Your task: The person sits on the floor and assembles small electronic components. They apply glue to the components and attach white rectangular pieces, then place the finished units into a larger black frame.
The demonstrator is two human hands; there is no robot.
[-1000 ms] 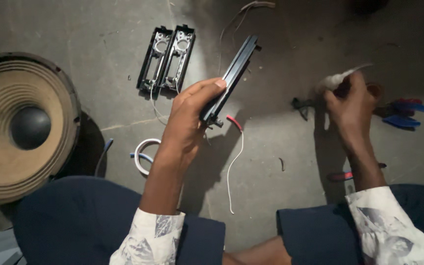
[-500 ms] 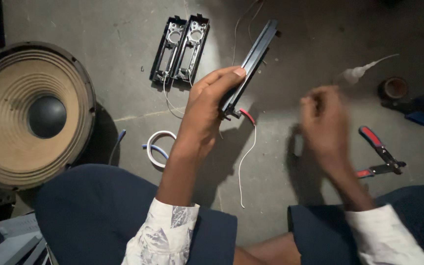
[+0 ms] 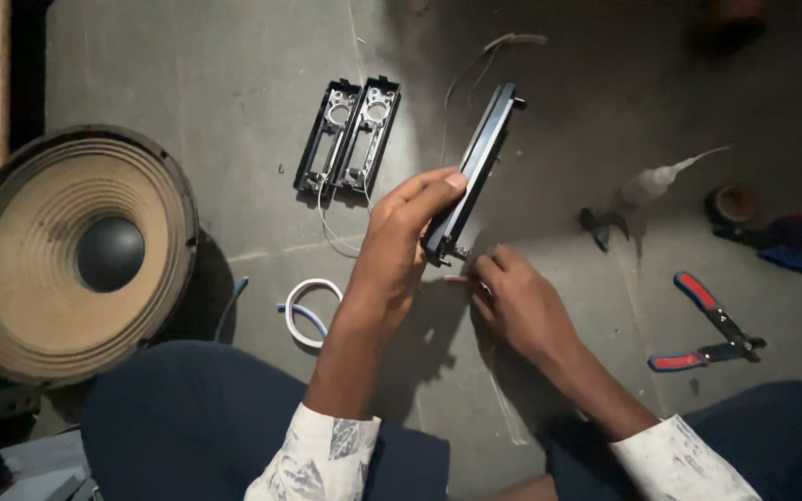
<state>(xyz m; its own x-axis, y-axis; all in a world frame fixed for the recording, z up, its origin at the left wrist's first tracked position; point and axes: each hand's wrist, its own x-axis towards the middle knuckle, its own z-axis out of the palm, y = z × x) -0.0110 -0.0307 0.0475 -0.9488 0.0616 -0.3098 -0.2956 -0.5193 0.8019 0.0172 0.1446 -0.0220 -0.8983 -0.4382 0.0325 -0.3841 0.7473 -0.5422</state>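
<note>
Change since a moment ago: right hand (image 3: 523,306), which hung open in the air off to the right, has come in and down to the lower end of the long black strip (image 3: 473,173); the left hand (image 3: 399,243) has kept its hold on the strip throughout.
Head view, left hand: closed about the lower part of the strip, fingers along one edge and thumb behind, so the piece stands off the floor, tilted up and to the right, its bottom end presented to the other hand.
Head view, right hand: fingers curled and drawn together just under the strip's lower end, at a small red-tipped wire (image 3: 457,277); whether they actually pinch the wire I cannot tell, since the fingertips hide it.
Long black strip: held in the air over the grey floor (image 3: 234,83), between the knees, near the middle of the picture.
Set aside: two matching black frames (image 3: 349,135) lie side by side on the floor above the left hand, thin wires trailing from them, within reach.
Tools: red-handled pliers (image 3: 707,323) lie to the right, well apart from both hands; a small pale nozzle bottle (image 3: 659,180) lies beyond them on its side.
Other things: a large loudspeaker cone (image 3: 76,252) rests face-up at far left; a white wire loop (image 3: 310,312) lies by the left forearm.
</note>
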